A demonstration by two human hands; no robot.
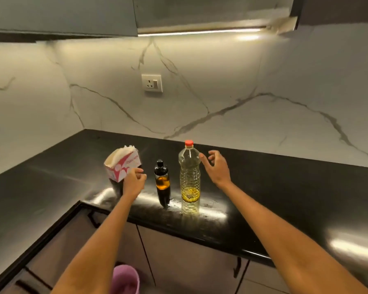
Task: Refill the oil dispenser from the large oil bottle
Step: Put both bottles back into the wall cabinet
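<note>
Black glossy surface (285, 187) carries my oil dispenser (162, 179) and capped large oil bottle (189, 179); my right hand (218, 168) hovers beside it, fingers (204, 159) spread and empty, left hand (134, 180) loosely curled, holding nothing.

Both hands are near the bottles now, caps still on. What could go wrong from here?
1. The large oil bottle is tall and narrow, its oil low in the body; the open right hand beside it could tip it.
2. The oil dispenser has a small dark top, so pouring may spill onto the black counter.
3. The left hand sits between the dispenser and the tissue box; either could get bumped.
</note>
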